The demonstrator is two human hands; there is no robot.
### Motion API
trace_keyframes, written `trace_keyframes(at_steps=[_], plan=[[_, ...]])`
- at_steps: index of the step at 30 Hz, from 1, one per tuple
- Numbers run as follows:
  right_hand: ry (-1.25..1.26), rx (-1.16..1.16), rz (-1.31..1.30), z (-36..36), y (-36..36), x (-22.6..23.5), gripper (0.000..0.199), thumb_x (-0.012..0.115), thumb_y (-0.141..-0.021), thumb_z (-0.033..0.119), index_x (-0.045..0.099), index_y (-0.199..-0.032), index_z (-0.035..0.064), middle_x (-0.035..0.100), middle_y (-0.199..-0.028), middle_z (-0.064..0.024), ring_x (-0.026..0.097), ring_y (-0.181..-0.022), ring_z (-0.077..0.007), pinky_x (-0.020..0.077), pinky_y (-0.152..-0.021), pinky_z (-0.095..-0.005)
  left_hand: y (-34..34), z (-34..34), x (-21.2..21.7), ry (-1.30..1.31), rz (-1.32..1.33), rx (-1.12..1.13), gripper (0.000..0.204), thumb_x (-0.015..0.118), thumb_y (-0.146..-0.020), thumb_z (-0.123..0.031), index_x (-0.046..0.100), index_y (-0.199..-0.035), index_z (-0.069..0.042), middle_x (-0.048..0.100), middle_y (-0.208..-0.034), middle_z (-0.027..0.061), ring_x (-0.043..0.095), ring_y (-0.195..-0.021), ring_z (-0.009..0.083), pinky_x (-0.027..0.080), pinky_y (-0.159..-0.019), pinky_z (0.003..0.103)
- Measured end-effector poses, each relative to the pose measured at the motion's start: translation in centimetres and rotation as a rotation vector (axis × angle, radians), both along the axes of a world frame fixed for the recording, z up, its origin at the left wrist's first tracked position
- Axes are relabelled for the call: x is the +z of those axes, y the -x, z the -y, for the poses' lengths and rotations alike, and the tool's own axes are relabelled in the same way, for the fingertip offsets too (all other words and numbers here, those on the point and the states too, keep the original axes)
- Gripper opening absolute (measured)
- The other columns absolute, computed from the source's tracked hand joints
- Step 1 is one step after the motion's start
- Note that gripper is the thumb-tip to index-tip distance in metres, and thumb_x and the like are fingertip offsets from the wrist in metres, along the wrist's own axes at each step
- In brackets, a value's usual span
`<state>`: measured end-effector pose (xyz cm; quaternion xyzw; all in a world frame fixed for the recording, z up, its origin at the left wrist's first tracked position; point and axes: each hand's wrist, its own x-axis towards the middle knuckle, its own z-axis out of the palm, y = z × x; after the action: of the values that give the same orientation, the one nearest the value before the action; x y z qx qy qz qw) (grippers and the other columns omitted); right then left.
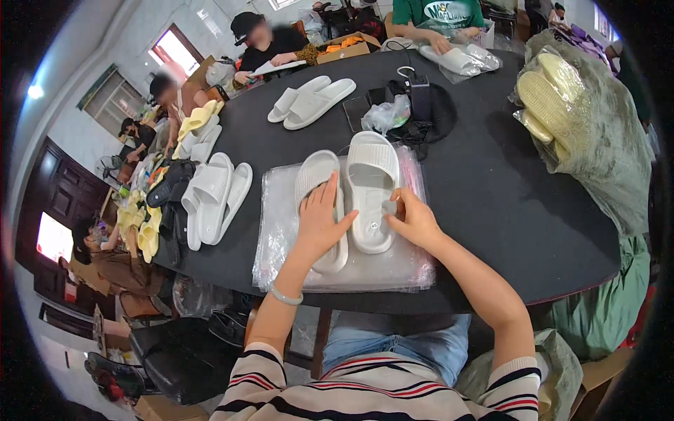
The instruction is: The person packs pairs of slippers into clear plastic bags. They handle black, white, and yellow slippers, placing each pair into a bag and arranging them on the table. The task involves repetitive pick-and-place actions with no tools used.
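Two white slide slippers lie side by side, soles down, on a stack of clear plastic bags [277, 245]. My left hand [321, 214] rests on the left slipper [319, 168], fingers stretched over its strap and thumb reaching toward the other one. Beside the right edge of the right slipper [372, 189] is my right hand [414, 219], its fingers curled in toward the thumb. Whatever lies between those fingertips is too small to make out. Part of the left slipper's footbed is hidden under my left hand.
Other white slippers [210, 200] lie at left, and a white pair [312, 102] farther back. Behind the bags sit a black device [420, 98] and a crumpled plastic bag [387, 114]. Bagged yellow slippers [551, 98] lie at right. Co-workers sit around the black table [505, 210].
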<state>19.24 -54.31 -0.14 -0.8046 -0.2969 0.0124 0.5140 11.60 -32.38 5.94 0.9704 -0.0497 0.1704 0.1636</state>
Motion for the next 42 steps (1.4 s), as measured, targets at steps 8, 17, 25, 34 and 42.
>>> trace_keyframes(at_steps=[8, 17, 25, 34, 42], plan=[[-0.083, 0.037, 0.001, 0.3, -0.2, -0.4, 0.038, 0.072, -0.077, 0.02, 0.051, -0.107, 0.0078, 0.052, -0.075, -0.0063, 0.057, -0.064, -0.0189, 0.0466, -0.059, -0.0334, -2.3, -0.1, -1.0, -0.097, 0.039, -0.038, 0.064, 0.068, -0.081, -0.025, 0.043, -0.136, -0.003, 0.053, -0.118, 0.0226, 0.053, -0.108, 0.0395, 0.042, -0.09, 0.047], [-0.131, 0.135, -0.053, 0.4, -0.2, -0.5, 0.038, 0.07, -0.082, 0.021, 0.052, -0.113, 0.0089, 0.055, -0.075, -0.006, 0.058, -0.066, -0.0175, 0.0475, -0.062, -0.0318, -2.7, 0.3, -2.3, 0.035, -0.042, 0.091, 0.039, 0.061, -0.088, -0.022, 0.056, -0.119, 0.002, 0.053, -0.115, 0.0256, 0.056, -0.102, 0.0428, 0.047, -0.086, 0.046], [-0.116, 0.131, -0.064, 0.1, -0.2, -0.5, 0.027, 0.061, -0.091, 0.017, 0.051, -0.114, 0.0074, 0.056, -0.074, -0.0066, 0.057, -0.064, -0.0181, 0.0461, -0.062, -0.0325, 2.7, -4.3, 0.7, 0.23, 0.036, 0.04, 0.033, 0.059, -0.088, -0.013, 0.055, -0.118, 0.001, 0.054, -0.115, 0.0218, 0.053, -0.107, 0.0411, 0.044, -0.092, 0.041], [-0.038, 0.122, -0.073, 0.2, 0.4, 0.1, 0.026, 0.061, -0.091, 0.014, 0.053, -0.114, 0.007, 0.056, -0.074, -0.0047, 0.055, -0.064, -0.0135, 0.0453, -0.061, -0.0286, 9.1, -22.5, 6.4, 0.235, 0.185, 0.282, 0.018, 0.055, -0.071, 0.007, 0.062, -0.086, -0.001, 0.06, -0.082, 0.0101, 0.059, -0.077, 0.0218, 0.046, -0.072, 0.03], [-0.085, 0.173, -0.095, -1.0, 0.0, -0.6, 0.025, 0.061, -0.09, 0.013, 0.054, -0.114, 0.0059, 0.054, -0.073, -0.0015, 0.052, -0.062, -0.0096, 0.0436, -0.059, -0.026, 11.5, -47.9, 16.4, -0.243, 0.302, 0.633, 0.03, 0.055, -0.075, -0.002, 0.067, -0.103, -0.004, 0.067, -0.088, 0.015, 0.064, -0.082, 0.0236, 0.05, -0.078, 0.031]])
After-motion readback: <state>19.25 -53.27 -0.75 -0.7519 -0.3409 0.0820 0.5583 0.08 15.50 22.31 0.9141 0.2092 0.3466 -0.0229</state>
